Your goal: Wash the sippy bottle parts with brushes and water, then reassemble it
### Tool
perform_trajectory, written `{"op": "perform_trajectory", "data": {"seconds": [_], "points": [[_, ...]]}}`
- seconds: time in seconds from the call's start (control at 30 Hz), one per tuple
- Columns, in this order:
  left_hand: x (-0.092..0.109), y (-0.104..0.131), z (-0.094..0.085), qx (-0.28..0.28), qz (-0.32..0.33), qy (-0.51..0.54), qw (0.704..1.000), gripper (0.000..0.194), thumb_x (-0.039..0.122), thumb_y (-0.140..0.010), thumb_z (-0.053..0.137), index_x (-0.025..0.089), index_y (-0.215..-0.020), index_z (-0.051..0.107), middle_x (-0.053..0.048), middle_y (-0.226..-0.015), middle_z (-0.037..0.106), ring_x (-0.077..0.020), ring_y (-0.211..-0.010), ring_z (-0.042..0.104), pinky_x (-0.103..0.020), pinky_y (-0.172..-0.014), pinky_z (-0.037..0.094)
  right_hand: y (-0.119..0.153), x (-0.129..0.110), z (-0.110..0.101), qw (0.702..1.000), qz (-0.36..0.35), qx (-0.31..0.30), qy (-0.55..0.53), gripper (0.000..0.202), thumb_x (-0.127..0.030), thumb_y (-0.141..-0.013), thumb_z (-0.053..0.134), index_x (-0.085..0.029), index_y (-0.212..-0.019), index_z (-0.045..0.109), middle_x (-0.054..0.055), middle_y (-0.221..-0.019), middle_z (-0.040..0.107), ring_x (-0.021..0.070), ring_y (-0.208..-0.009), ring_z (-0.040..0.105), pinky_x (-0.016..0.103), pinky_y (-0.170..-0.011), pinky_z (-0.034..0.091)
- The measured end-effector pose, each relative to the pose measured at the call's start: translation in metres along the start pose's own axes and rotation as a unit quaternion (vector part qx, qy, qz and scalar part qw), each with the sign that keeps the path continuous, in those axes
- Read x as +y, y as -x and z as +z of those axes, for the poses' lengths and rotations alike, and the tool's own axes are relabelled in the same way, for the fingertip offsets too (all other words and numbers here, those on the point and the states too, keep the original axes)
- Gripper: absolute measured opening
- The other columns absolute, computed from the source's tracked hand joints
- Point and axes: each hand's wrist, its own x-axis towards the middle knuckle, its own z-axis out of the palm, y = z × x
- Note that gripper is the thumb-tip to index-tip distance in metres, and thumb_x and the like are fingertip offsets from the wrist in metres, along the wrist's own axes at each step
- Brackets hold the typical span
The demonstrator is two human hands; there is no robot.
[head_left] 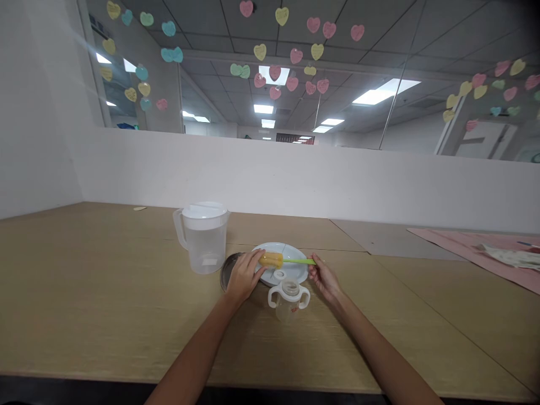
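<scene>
Wall point(270, 177): plain white, meeting a side wall point(34, 112) at the left corner.
Glass point(228, 34): long panels above the wall — window or mirror, hard to tell.
Notes point(282, 16): heart-shaped — pink, yellow, green, blue, scattered over the glass.
Ceiling point(379, 22): grey tiles and bright rectangular lights point(386, 91), seen in the glass.
Table point(105, 315): wood-toned top with thin seams, greyish section point(375, 239) toward the right.

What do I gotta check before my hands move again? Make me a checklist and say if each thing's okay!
1. Brush with yellow cylindrical sponge head and thin green handle held: ok; left hand on the sponge, right hand on the handle's end.
2. Clear bottle with white two-handled collar upright: ok.
3. Bottle's mouth uncovered: ok.
4. Lid on the clear plastic pitcher: ok, the white lid sits on top.
5. Sponge wet: cannot tell.
6. A hand steadying the bottle: not ok, both are on the brush.
</scene>
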Motion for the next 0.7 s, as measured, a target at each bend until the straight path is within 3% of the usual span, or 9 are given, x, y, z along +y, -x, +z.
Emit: {"op": "perform_trajectory", "data": {"seconds": [0.17,0.7], "points": [[0.0014,-0.0004,-0.0003,-0.006,0.001,0.002,1.0,0.04,0.036,-0.09,0.043,0.017,-0.125,0.047,-0.01,-0.115,0.061,-0.02,-0.106,0.056,-0.034,-0.091,0.044,0.0011,-0.002,0.0012,0.999,0.024,0.0,-0.027,0.022,-0.031,-0.071,0.07,-0.017,-0.071,0.053,-0.008,-0.042,0.049,0.0034,-0.03,0.041,0.011,-0.027,0.034],[-0.0039,0.0013,0.0005,0.024,0.001,-0.006,1.0,0.042,0.042,-0.088,0.045,0.019,-0.122,0.051,-0.01,-0.108,0.065,-0.0213,-0.097,0.061,-0.035,-0.086,0.048,0.002,-0.0015,0.0036,1.0,0.012,-0.001,-0.009,0.022,-0.031,-0.073,0.068,-0.017,-0.068,0.052,-0.007,-0.043,0.05,0.0032,-0.033,0.044,0.01,-0.032,0.038]]}}
